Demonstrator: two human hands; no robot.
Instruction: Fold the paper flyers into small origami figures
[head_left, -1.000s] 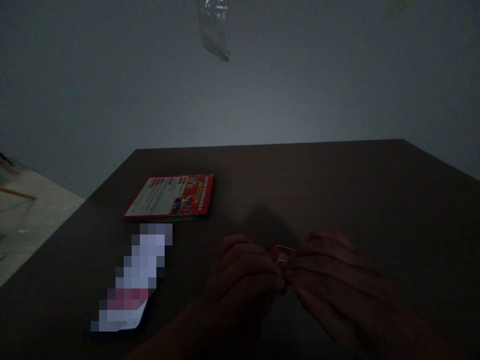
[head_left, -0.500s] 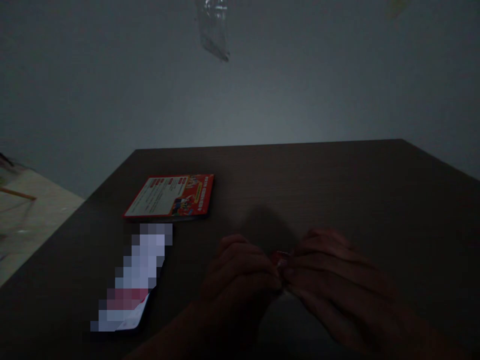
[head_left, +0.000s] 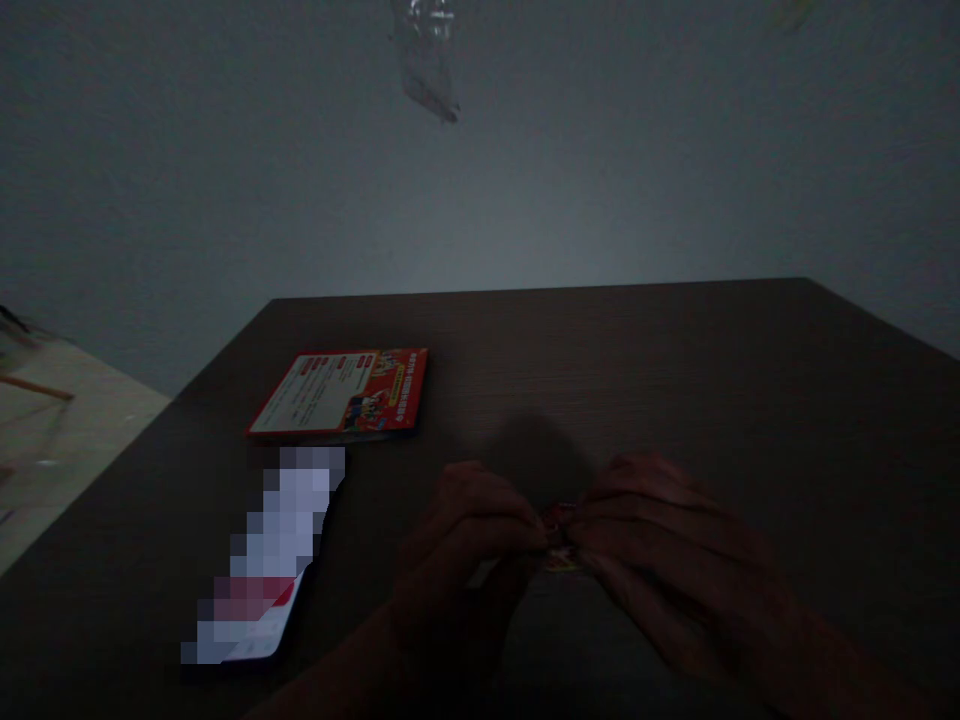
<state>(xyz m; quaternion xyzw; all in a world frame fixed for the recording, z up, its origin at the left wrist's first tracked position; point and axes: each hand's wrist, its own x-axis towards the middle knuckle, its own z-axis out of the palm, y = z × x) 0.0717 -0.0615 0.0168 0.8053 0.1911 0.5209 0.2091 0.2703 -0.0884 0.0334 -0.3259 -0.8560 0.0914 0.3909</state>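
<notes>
The scene is very dim. My left hand (head_left: 469, 530) and my right hand (head_left: 660, 545) meet low over a dark wooden table (head_left: 675, 380), fingertips pinched together. Between them sits a small red packet (head_left: 559, 525), gripped from both sides; most of it is hidden by my fingers. I cannot make out what it holds.
A red and white printed card (head_left: 341, 392) lies flat on the table to the left. Nearer me on the left lies a lit phone (head_left: 266, 560) with a blurred screen. A clear plastic scrap (head_left: 427, 60) hangs on the pale wall behind. The floor (head_left: 52, 430) shows at far left.
Both hands have closed in over the red packet, which shows less than a second ago. My left hand's fingers have lifted and shifted slightly. The card and phone have not moved.
</notes>
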